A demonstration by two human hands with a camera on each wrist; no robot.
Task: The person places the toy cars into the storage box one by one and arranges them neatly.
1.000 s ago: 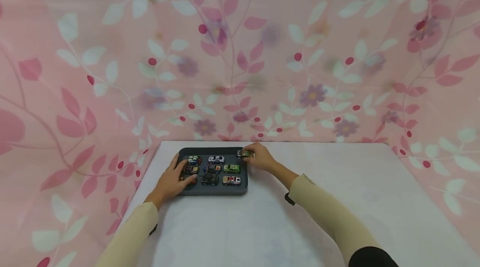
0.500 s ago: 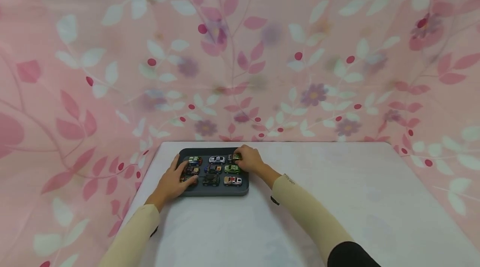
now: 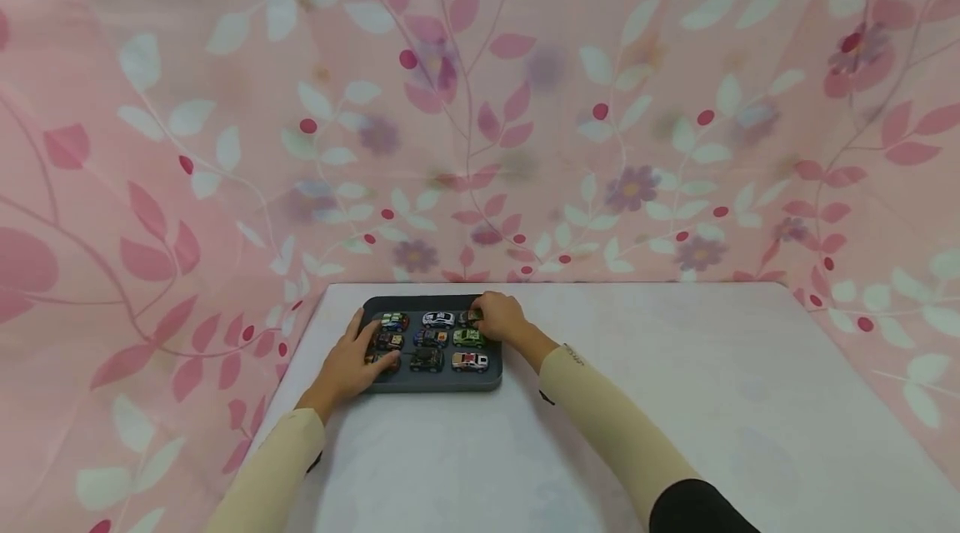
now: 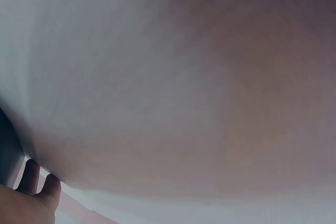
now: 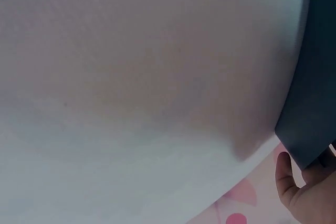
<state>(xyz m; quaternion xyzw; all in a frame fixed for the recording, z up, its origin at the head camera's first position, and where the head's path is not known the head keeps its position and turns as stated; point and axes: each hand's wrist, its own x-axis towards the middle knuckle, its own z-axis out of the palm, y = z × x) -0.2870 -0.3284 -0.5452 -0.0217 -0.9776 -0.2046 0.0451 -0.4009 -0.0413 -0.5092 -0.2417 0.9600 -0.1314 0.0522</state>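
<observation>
A dark grey tray (image 3: 442, 383) holds several small toy cars in rows. My right hand (image 3: 504, 318) pinches a dark toy car (image 3: 467, 318) at the tray's back right corner, and its fingers cover part of that car. My left hand (image 3: 350, 362) rests spread over the tray's left side, with the thumb over the front left toy car (image 3: 384, 364) and partly hiding it. Close to its fingers are a green-and-blue toy car (image 3: 394, 321) and a black-and-yellow toy car (image 3: 389, 341). The left wrist view catches only some fingers (image 4: 48, 190) beside the tray's dark edge.
The tray stands on a white-covered table (image 3: 660, 400), near its back left corner. A pink floral cloth (image 3: 525, 141) rises behind the table. Other toy cars in the tray include a white one (image 3: 438, 320), a green one (image 3: 468, 338) and a black one (image 3: 426, 360).
My right hand has carried the toy car left from over the tray's right rim into the back right spot, beside the white car. The left hand has stayed on the tray.
</observation>
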